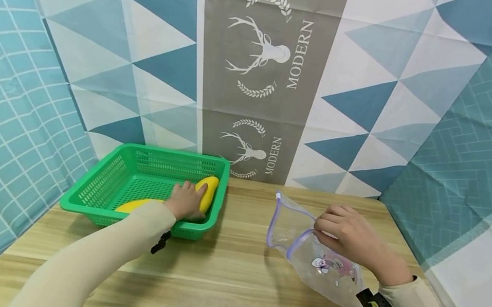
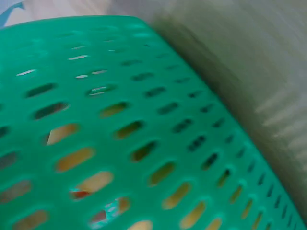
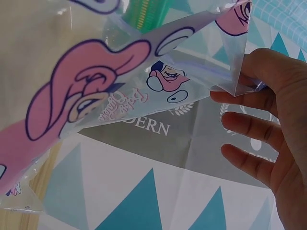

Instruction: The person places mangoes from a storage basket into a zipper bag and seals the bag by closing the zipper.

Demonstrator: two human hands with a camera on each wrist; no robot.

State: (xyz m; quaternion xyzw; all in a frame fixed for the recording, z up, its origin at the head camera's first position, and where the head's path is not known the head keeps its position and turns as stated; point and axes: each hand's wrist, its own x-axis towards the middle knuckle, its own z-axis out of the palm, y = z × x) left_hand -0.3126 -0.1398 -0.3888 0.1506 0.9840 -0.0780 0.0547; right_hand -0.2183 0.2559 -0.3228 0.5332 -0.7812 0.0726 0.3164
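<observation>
My left hand point(image 1: 184, 201) reaches into a green plastic basket point(image 1: 80, 208) and grips a smooth, long yellow fruit point(image 1: 208, 194) at the basket's right end. A second yellow fruit point(image 1: 140, 205) lies along the near wall, partly covered by my forearm. Only the slotted basket wall point(image 2: 158, 72) fills the left wrist view, with yellow showing through its holes. Over on the right, my right hand point(image 1: 352, 236) pinches a clear zip bag point(image 1: 305, 267) by its purple-trimmed top, the mouth toward the left. Pink cartoon prints cover the bag point(image 3: 100, 67) in the right wrist view; three fingers extend free of it.
Both sit over a light wood-grain table point(image 1: 230, 276). Behind it rises a patterned cloth backdrop point(image 1: 266, 32) with deer heads and triangles. Tiled-pattern sheets point(image 1: 7, 91) bound the left side and a teal sheet point(image 1: 468, 167) the right.
</observation>
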